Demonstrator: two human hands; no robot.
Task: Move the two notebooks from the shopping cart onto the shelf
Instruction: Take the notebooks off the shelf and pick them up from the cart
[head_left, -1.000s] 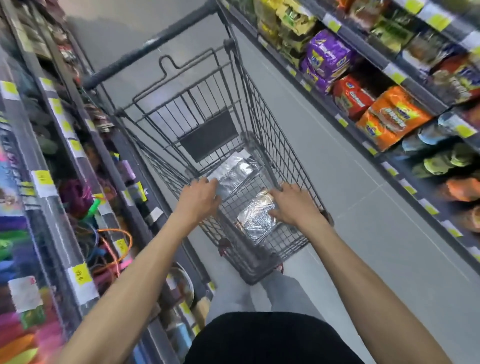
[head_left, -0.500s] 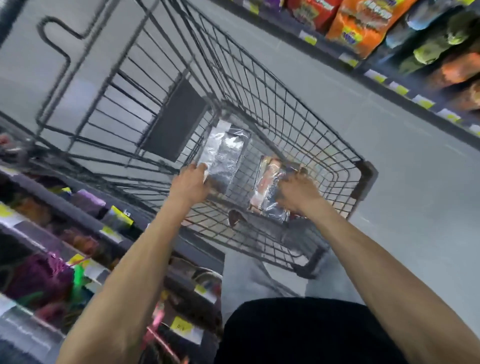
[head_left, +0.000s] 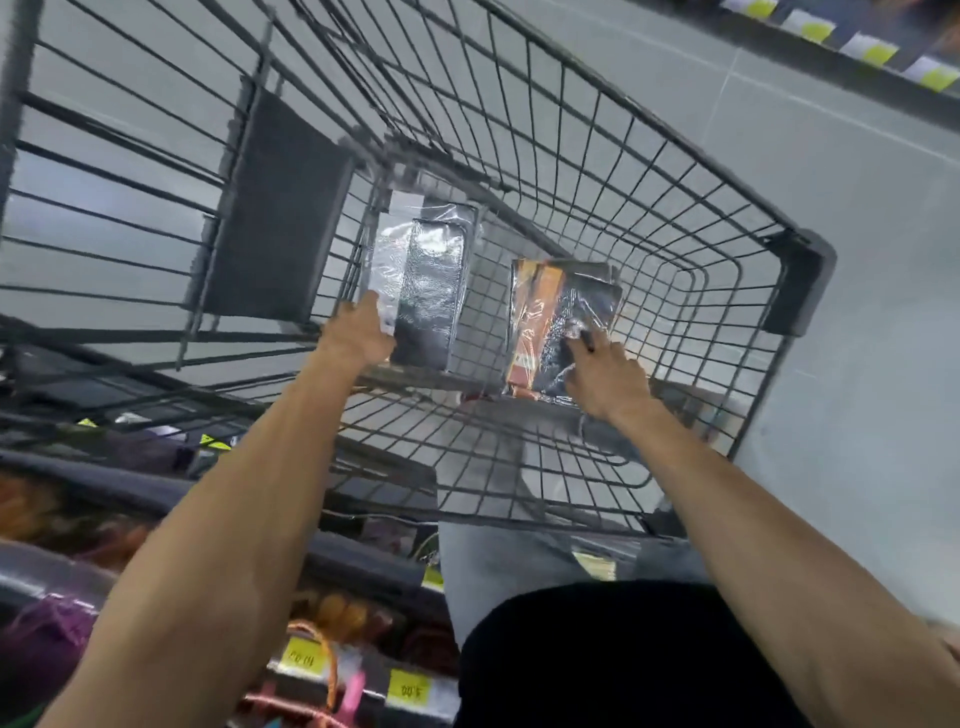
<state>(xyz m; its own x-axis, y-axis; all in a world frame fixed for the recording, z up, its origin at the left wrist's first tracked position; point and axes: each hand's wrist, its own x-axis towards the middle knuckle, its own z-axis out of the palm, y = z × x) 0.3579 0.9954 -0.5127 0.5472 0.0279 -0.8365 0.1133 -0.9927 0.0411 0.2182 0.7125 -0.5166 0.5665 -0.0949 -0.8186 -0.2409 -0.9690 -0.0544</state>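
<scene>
Two plastic-wrapped notebooks are inside the wire shopping cart (head_left: 670, 171). The left notebook (head_left: 431, 291) is dark with a glossy wrap and a white label at its top. My left hand (head_left: 358, 338) grips its near left corner. The right notebook (head_left: 556, 317) is dark with an orange strip down its left side. My right hand (head_left: 602, 374) holds its near right corner, fingers on the cover. Both notebooks are tilted up off the cart floor.
A shelf (head_left: 311, 670) with yellow price tags and colourful goods runs along the lower left, close beside the cart. Another shelf edge (head_left: 852, 47) with yellow tags crosses the top right. Grey floor (head_left: 857, 260) lies to the right of the cart.
The camera has leaned closer over the cart. Both hands now lift the notebooks, which are tilted more upright than before.
</scene>
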